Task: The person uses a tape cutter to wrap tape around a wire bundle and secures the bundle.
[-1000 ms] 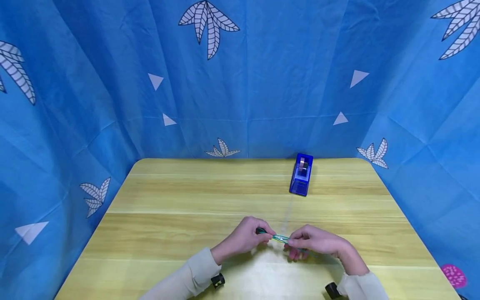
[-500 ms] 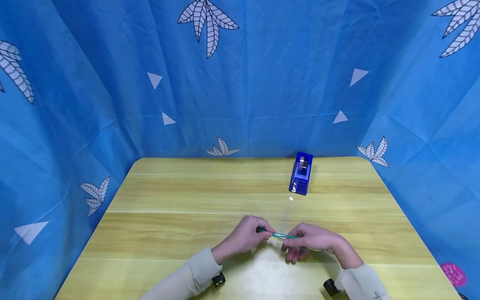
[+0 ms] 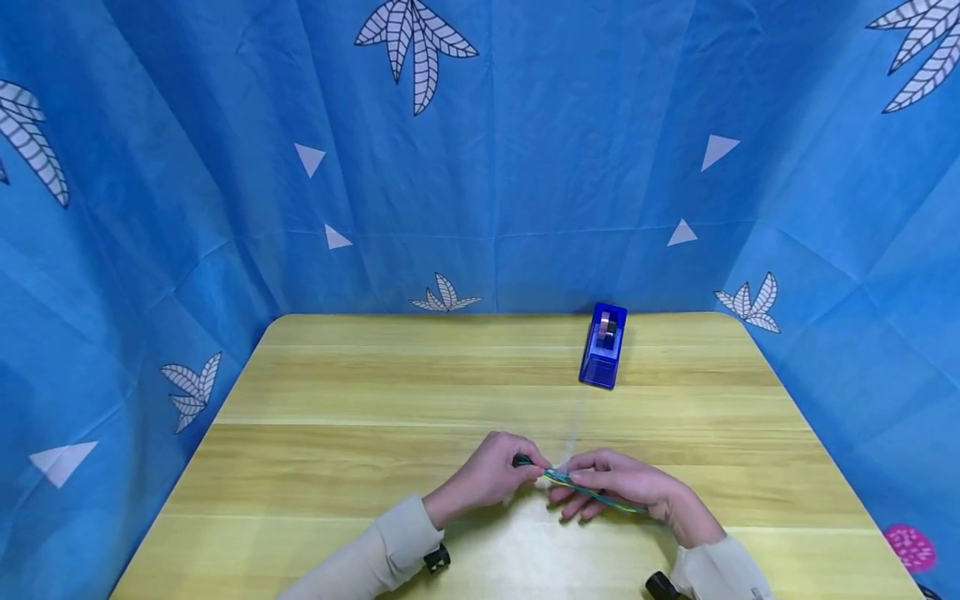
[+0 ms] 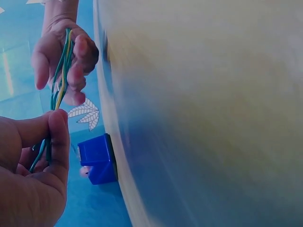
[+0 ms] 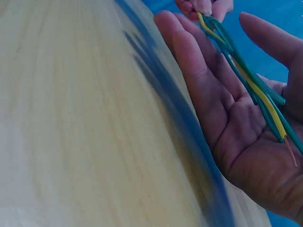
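Note:
A bundle of green and yellow wires point(image 5: 253, 85) runs between the two hands, one yellow end showing bare copper. My left hand point(image 3: 491, 468) pinches the bundle between thumb and fingertips, with its dark end poking out behind them. In the left wrist view the left thumb and finger point(image 4: 57, 127) press on the wires from both sides. The right hand point(image 3: 626, 483) lies under the other part of the bundle. Its thumb stands apart from the fingers in the right wrist view, and the wires rest loosely across the palm point(image 5: 246, 123).
A blue tape dispenser point(image 3: 602, 346) stands near the back edge of the wooden table point(image 3: 360, 392). A faint clear strip point(image 3: 575, 425), which looks like tape, stretches from near it toward the hands. A blue patterned curtain point(image 3: 525, 167) hangs around the table.
My right hand has loosened from pinching the wires; its fingers have spread and shifted slightly left, so more of the bundle shows. The left hand keeps its pinch in place.

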Action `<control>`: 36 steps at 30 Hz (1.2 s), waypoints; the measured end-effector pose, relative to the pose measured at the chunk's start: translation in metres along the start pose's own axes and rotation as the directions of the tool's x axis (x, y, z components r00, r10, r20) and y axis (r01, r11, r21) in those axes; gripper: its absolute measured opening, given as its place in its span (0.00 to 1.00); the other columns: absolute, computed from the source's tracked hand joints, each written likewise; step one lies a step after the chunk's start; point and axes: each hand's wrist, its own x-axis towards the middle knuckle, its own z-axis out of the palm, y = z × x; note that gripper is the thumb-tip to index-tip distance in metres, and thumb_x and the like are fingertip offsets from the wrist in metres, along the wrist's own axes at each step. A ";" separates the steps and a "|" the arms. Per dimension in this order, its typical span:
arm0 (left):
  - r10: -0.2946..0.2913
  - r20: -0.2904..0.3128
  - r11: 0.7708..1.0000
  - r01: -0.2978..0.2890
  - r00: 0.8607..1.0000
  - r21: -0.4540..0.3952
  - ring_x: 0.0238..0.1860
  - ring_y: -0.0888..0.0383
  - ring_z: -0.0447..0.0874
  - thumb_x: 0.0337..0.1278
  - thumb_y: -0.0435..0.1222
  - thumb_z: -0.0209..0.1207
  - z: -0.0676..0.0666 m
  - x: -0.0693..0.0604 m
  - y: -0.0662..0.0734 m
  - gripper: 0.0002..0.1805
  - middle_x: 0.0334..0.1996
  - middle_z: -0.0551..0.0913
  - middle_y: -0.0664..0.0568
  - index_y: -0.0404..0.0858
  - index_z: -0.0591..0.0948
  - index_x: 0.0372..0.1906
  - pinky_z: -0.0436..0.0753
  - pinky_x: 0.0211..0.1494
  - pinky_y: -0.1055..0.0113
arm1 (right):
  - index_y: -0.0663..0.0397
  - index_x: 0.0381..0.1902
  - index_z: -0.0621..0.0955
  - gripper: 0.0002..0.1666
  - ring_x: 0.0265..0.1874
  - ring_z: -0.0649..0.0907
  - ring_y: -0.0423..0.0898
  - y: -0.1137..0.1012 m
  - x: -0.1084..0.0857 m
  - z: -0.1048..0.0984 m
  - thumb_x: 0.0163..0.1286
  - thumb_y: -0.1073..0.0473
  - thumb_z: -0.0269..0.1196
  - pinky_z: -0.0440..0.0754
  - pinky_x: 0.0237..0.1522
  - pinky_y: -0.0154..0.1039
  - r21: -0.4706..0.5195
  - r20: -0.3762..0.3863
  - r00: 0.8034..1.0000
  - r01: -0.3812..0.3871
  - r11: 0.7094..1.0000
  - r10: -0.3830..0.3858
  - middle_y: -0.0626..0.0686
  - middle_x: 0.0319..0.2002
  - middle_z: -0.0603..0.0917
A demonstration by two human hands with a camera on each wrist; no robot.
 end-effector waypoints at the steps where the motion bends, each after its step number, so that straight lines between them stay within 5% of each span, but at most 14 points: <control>1: 0.002 0.000 1.000 -0.002 1.000 0.000 0.23 0.67 0.77 0.64 0.30 0.67 0.000 0.000 -0.001 0.04 0.33 0.90 0.52 0.39 0.91 0.39 0.76 0.27 0.77 | 0.76 0.67 0.70 0.26 0.53 0.88 0.54 0.000 0.000 0.000 0.85 0.58 0.49 0.88 0.54 0.44 0.011 -0.007 1.000 0.009 1.000 -0.009 0.68 0.60 0.83; 9: 0.012 0.002 1.000 -0.012 1.000 0.012 0.22 0.70 0.74 0.65 0.31 0.68 0.001 0.001 -0.002 0.04 0.33 0.90 0.57 0.40 0.91 0.39 0.74 0.26 0.77 | 0.69 0.63 0.77 0.19 0.50 0.90 0.50 0.005 -0.003 -0.002 0.83 0.63 0.51 0.89 0.50 0.38 0.063 -0.082 0.995 0.063 0.996 -0.058 0.62 0.52 0.88; 20: 0.008 -0.003 1.000 -0.008 1.000 0.028 0.21 0.70 0.72 0.64 0.31 0.68 0.000 0.001 -0.006 0.04 0.34 0.91 0.57 0.41 0.91 0.39 0.74 0.27 0.77 | 0.76 0.59 0.75 0.21 0.45 0.91 0.52 0.004 0.001 -0.002 0.75 0.67 0.63 0.89 0.46 0.37 0.007 -0.192 0.977 0.091 0.996 -0.088 0.60 0.49 0.89; 28: 0.006 0.000 1.000 -0.006 1.000 0.000 0.25 0.64 0.81 0.64 0.30 0.68 0.000 0.001 -0.004 0.04 0.34 0.91 0.55 0.39 0.91 0.38 0.79 0.29 0.76 | 0.78 0.61 0.70 0.24 0.46 0.91 0.54 -0.008 0.001 -0.006 0.76 0.66 0.61 0.89 0.49 0.43 -0.067 -0.122 0.989 0.075 0.995 -0.082 0.63 0.51 0.88; 36: 0.014 0.003 1.000 -0.014 1.000 0.007 0.22 0.70 0.75 0.65 0.31 0.67 0.002 0.001 -0.003 0.04 0.33 0.91 0.50 0.40 0.91 0.39 0.74 0.26 0.78 | 0.80 0.67 0.61 0.30 0.49 0.89 0.58 -0.021 -0.008 -0.005 0.77 0.68 0.59 0.88 0.54 0.50 -0.140 -0.054 0.994 0.085 0.986 -0.093 0.76 0.57 0.80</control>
